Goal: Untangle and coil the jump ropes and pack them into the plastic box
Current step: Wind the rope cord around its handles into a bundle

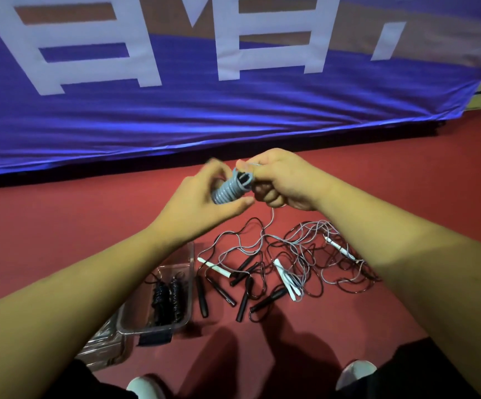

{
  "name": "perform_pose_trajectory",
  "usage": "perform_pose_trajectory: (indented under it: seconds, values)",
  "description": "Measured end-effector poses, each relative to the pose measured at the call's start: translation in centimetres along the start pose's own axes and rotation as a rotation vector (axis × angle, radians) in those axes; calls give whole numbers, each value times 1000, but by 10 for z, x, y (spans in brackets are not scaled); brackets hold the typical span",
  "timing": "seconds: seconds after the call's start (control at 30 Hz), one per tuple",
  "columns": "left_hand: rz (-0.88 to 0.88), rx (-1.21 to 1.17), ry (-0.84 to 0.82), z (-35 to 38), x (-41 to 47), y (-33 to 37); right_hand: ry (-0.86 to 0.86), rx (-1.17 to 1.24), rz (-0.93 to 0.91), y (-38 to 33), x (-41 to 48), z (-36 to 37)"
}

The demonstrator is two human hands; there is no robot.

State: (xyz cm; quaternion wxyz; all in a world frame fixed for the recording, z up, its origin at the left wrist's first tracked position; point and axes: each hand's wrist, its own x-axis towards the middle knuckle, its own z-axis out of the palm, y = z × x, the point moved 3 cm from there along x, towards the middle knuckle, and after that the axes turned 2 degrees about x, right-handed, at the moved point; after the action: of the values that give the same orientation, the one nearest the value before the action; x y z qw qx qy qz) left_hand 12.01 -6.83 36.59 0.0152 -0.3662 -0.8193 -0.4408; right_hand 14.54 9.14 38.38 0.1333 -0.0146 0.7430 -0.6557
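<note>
My left hand grips a tight grey coil of jump rope held up in front of me. My right hand pinches the grey cord at the coil's top end; the loose cord hangs down from it to the floor. A tangled pile of black and grey jump ropes with black and white handles lies on the red floor below my hands. The clear plastic box stands to the left of the pile and holds coiled black ropes.
A clear lid lies against the box's near left side. A blue banner with white letters runs across the back. My two white shoes and dark trouser legs are at the bottom edge.
</note>
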Motion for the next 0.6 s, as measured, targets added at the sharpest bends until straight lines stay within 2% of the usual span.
perform_pose_trajectory:
  seconds: [0.07,0.13,0.23,0.37,0.6]
  values:
    - [-89,-249,-38,1,-1,-1,59,71,46,8,5,2]
    - [-102,-383,-94,7,-3,-1,75,155,115,14,7,4]
    - [-175,-615,-45,12,0,-4,103,289,121,15,7,5]
    - [-266,-750,-8,17,3,-4,152,392,63,13,12,9]
    - [-342,-948,-56,17,2,-5,382,84,-120,4,2,-2]
